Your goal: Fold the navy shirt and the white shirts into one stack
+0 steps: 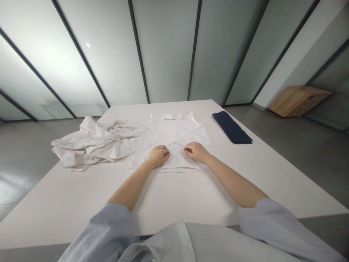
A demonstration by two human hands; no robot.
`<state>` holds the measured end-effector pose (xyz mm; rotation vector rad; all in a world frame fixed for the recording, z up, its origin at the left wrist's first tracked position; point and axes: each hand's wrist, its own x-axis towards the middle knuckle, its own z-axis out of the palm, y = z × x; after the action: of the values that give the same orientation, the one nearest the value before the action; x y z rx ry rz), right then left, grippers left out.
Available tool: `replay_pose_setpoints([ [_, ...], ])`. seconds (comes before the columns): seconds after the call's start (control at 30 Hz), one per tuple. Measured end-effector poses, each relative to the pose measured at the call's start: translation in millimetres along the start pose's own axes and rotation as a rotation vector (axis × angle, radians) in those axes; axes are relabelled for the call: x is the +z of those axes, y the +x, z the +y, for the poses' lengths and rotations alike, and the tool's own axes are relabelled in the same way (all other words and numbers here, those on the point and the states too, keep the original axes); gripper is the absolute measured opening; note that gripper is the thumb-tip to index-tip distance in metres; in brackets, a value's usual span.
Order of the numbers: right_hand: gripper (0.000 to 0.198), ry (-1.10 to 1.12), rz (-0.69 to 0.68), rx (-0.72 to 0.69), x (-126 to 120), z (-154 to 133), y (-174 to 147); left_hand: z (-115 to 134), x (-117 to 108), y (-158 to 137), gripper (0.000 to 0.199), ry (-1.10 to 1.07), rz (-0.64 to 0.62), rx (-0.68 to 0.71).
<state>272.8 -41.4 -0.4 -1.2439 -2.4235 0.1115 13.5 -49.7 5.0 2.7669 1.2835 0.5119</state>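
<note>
A white garment that looks like a shirt (174,131) lies face down and spread out on the table, with its sleeves laid inward across it and a band like a collar at the far end. On its near left part rests my left hand (159,156), fingers curled and closed at the cloth. My right hand (195,151) is a short way to the right, thumb and fingers pinched together at the fabric. Both hands sit close to the near hem, and the fingertips are partly hidden.
Left of the shirt is a crumpled heap of white cloth (100,142), reaching over the left edge of the white table (180,200). A dark blue folded cloth (231,127) lies near the right edge. Frosted glass panels stand behind; a wooden cabinet (297,100) is at far right.
</note>
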Motion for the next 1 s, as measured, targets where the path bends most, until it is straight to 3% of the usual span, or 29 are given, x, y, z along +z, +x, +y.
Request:
replay_pose_setpoints([
  [0.2,0.025,-0.003,-0.059,-0.029,2.2,-4.4,0.6,0.7,2.0,-0.2,0.029,0.020,-0.082,-0.080],
  [0.37,0.039,-0.019,-0.084,0.041,13.8,-1.6,1.4,0.1,8.3,-2.2,0.040,0.023,-0.107,-0.117],
  [0.67,0.045,0.061,-0.012,-0.070,3.2,-13.0,-4.4,2.7,6.5,-5.0,0.041,-0.031,-0.100,0.029],
  [0.83,0.032,0.136,-0.046,-0.198,-2.8,-24.3,-4.5,11.5,6.2,-3.6,0.041,-0.065,-0.130,0.046],
  [1.0,0.017,0.149,-0.091,-0.191,0.7,-24.0,-2.3,16.4,1.2,-4.2,0.038,-0.114,-0.138,0.040],
])
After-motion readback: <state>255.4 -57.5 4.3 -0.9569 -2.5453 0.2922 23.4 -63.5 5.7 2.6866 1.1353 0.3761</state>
